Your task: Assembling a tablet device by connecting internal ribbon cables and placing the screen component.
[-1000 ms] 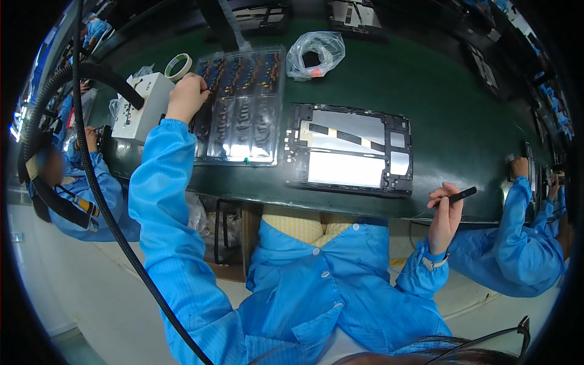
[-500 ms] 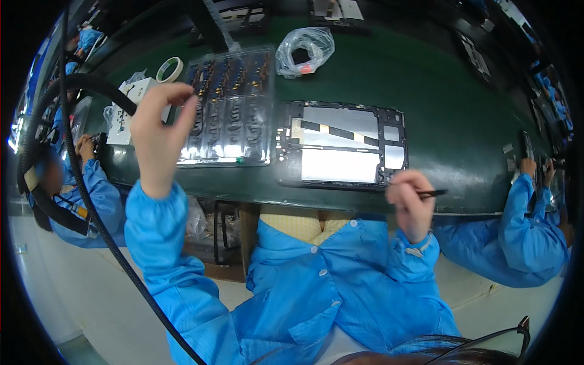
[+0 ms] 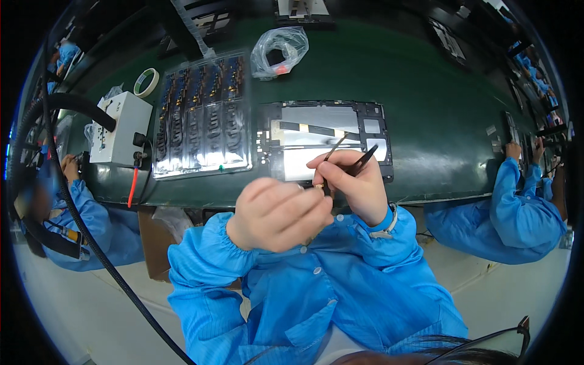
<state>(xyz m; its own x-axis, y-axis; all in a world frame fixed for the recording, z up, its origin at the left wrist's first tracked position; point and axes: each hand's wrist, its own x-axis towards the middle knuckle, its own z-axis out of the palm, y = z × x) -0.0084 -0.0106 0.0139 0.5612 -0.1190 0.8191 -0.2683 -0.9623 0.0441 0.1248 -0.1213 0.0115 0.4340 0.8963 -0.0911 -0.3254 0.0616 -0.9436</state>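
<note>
Both of my hands meet in front of the device's near edge. My left hand (image 3: pixel 281 214) is closed, its fingertips pinching a small part (image 3: pixel 320 187) with a light spot, mostly hidden by the fingers. Close against it, my right hand (image 3: pixel 360 190) is closed round black tweezers (image 3: pixel 366 157), which point up and away from me. A thin dark strip (image 3: pixel 336 146) rises beside the right fingertips; what it joins is hidden. Behind the hands lies an open tablet-like device frame (image 3: pixel 298 163) with silver panels and a black ribbon (image 3: pixel 311 129) across it.
A clear tray (image 3: pixel 204 167) of small dark parts lies left of the device. Further left are a white box (image 3: pixel 135 115) with cables and a tape roll (image 3: pixel 146 83). A plastic bag (image 3: pixel 263 53) lies beyond. Co-workers in blue sit on both sides (image 3: pixel 100 216) (image 3: pixel 517 210).
My left hand has come from over the tray down to the right, meeting my right hand. The right hand has moved left with the tweezers. The view has shifted slightly.
</note>
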